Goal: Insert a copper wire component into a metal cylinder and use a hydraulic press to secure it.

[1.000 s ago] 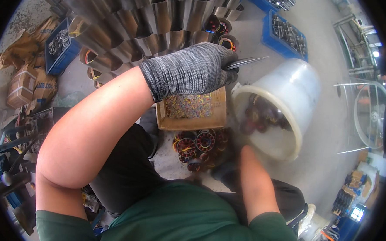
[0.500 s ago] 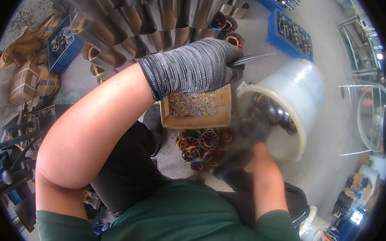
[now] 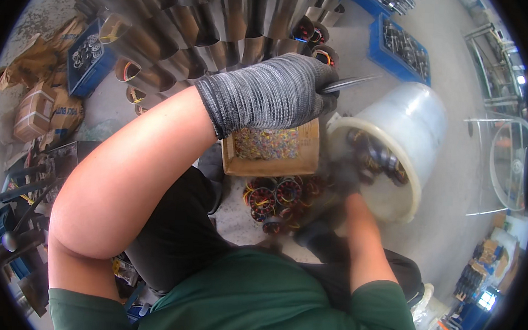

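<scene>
My left hand (image 3: 273, 94), in a grey knit glove, is raised and closed around a thin pointed metal tool (image 3: 352, 83) whose tip sticks out to the right. Below it lies a shallow cardboard box (image 3: 270, 165) of small coloured bits. My right hand (image 3: 334, 183), in a dark glove, is motion-blurred at the near rim of a tipped white plastic bucket (image 3: 409, 125) that holds dark wound motor cores. It hovers just above a pile of similar copper-wound cores (image 3: 274, 195) on the floor. Blur hides what it holds.
Rows of shiny metal tube housings (image 3: 223, 25) stand behind the box. Blue crates of parts sit at the back left (image 3: 87, 57) and back right (image 3: 401, 47). Cardboard boxes (image 3: 37, 114) lie at the left, and a wire fan guard (image 3: 509, 160) at the right.
My right hand has come out of the bucket's mouth and moved down-left toward the pile of cores. The left hand with the tool has stayed nearly still.
</scene>
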The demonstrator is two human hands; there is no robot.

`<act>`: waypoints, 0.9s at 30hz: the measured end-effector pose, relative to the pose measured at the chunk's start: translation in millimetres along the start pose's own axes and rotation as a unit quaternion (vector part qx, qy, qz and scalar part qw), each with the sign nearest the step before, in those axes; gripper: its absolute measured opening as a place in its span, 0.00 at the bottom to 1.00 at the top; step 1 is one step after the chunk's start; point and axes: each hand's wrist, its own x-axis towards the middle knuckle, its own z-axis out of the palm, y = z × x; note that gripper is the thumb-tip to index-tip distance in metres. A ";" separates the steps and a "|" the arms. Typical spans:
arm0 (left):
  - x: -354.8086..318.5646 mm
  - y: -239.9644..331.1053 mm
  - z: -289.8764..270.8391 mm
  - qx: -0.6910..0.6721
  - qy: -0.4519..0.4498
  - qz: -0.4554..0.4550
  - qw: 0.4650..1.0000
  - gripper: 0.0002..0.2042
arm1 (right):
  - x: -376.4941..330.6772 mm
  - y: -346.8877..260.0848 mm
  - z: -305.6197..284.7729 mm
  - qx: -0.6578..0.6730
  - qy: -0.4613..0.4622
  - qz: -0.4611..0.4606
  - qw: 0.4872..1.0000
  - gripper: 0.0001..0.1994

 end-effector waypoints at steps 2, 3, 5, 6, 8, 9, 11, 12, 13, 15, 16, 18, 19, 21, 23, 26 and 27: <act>0.7 1.9 -0.7 0.002 -0.002 0.000 1.000 0.20 | 5.9 3.9 1.5 -0.008 -0.035 -0.002 0.999 0.25; 1.4 4.3 -0.5 0.006 -0.008 0.000 1.000 0.21 | 4.5 3.3 1.0 -0.015 -0.075 -0.001 0.997 0.23; 6.1 3.4 4.3 -0.002 0.001 0.017 1.000 0.20 | 3.7 -1.8 6.2 -0.015 -0.114 -0.006 0.993 0.22; 6.6 3.0 5.5 -0.002 -0.001 0.020 1.000 0.20 | 1.0 -4.6 8.3 -0.016 -0.152 -0.013 0.988 0.22; 7.1 9.6 1.3 0.010 -0.022 -0.009 1.000 0.19 | -18.2 -24.8 -4.1 0.032 -0.148 0.034 0.988 0.23; 10.6 4.1 8.7 -0.007 -0.004 0.028 1.000 0.17 | -36.7 -42.7 -16.6 0.078 -0.140 0.080 0.984 0.25; 12.5 5.6 10.5 -0.004 -0.008 0.031 0.999 0.17 | -63.2 -71.4 -39.5 0.164 -0.120 0.159 0.966 0.28; 5.6 5.0 7.7 0.000 -0.004 0.021 1.000 0.17 | -67.6 -75.9 -46.5 0.202 -0.108 0.184 0.956 0.30; 6.1 11.2 6.0 0.011 -0.009 0.013 1.000 0.16 | -71.8 -72.1 -31.2 0.201 -0.107 0.189 0.955 0.30; 13.1 16.7 9.6 0.012 -0.019 0.023 0.999 0.16 | -72.3 -62.6 -2.1 0.308 -0.270 0.143 0.901 0.29; 14.8 17.3 10.1 0.013 -0.025 0.023 0.999 0.16 | -71.9 -54.1 -1.7 0.308 -0.269 0.144 0.901 0.29; 18.3 16.4 10.6 0.017 -0.036 0.033 0.999 0.17 | -71.1 -34.7 -16.2 0.287 -0.344 0.145 0.882 0.26; 11.6 11.7 7.2 0.019 -0.027 0.022 0.999 0.17 | -62.8 -28.7 -36.3 0.254 -0.279 0.191 0.906 0.26; 9.5 8.5 6.5 0.021 -0.026 0.021 0.999 0.17 | -58.9 -7.3 -36.9 0.197 -0.086 0.233 0.948 0.27; 9.3 2.9 7.5 -0.014 -0.015 0.019 1.000 0.19 | -46.5 20.9 -24.8 0.085 0.064 0.200 0.974 0.30; 2.8 3.8 4.9 -0.004 -0.001 0.005 1.000 0.19 | -5.0 36.9 -64.6 0.001 0.005 0.148 0.989 0.33; 4.4 2.1 3.8 -0.006 -0.003 0.001 1.000 0.19 | 3.2 40.7 -74.2 -0.010 -0.087 0.122 0.989 0.34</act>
